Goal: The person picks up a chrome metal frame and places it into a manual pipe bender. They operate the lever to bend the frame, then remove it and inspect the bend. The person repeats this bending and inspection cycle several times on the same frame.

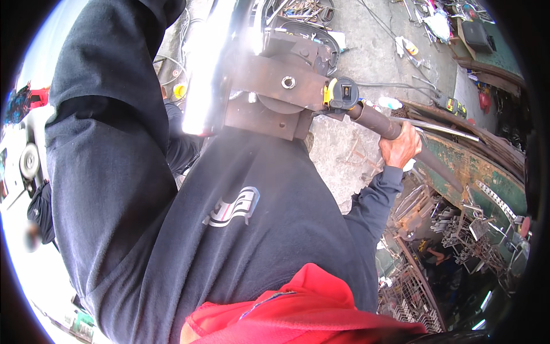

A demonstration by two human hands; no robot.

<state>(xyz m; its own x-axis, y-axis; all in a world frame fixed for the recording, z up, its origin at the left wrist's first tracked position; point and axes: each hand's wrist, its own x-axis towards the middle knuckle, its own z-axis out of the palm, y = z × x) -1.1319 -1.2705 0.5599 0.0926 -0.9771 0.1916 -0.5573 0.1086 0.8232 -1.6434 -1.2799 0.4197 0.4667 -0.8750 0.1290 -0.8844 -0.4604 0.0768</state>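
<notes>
Clamped fingers of right hand (401, 144) round pipe (372, 119)! Sloped down rightward from beside tape measure (344, 94), near bracket (260, 77). Spotted shiny tube (209, 69), too. Couldn't tell left hand's fingers: out of view.

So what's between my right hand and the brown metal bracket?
In the head view: brown pipe, plus a tape measure beside the bracket.

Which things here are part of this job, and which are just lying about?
In the job, by the look of it:
- brown pipe, gripped by the right hand
- brown bolted plates
- tape measure by the plates, possibly

Seemingly just lying about:
- black case
- heaped metal parts
</notes>
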